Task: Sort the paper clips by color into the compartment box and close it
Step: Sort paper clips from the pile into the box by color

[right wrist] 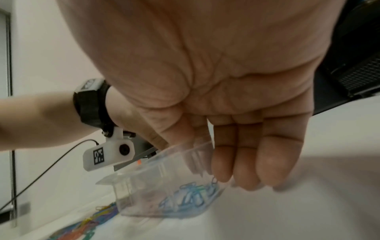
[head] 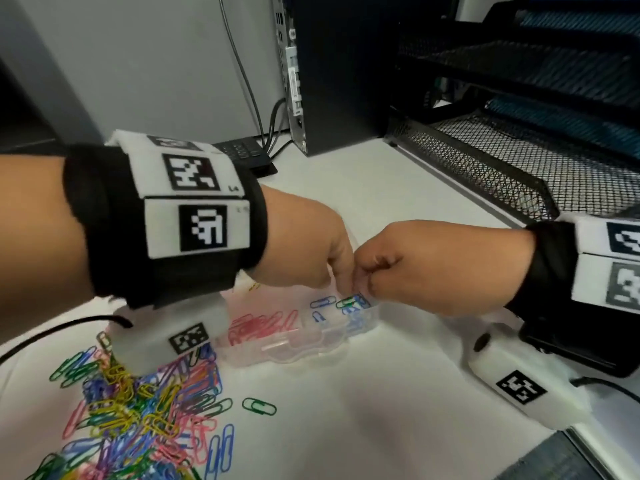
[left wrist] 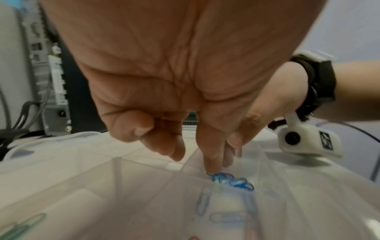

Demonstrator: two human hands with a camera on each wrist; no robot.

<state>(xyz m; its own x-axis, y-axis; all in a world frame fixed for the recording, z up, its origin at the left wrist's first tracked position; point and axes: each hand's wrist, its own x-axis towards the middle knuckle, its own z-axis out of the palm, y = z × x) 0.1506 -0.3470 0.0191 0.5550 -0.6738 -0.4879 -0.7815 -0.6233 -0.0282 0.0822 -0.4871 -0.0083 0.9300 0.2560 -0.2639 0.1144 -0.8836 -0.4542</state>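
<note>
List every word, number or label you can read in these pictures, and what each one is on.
"L4": small black print on the white marker band of the left wrist, beside the square black-and-white code.
A second small mark on the panel below it is too blurred to read.
The square codes on both wrist bands and both wrist cameras carry no letters.
The labels on the computer tower are too small to read.

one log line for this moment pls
left hand: pinching tangled blue and green clips | right hand: pinching same clips | over box blue section | pile unsorted
</note>
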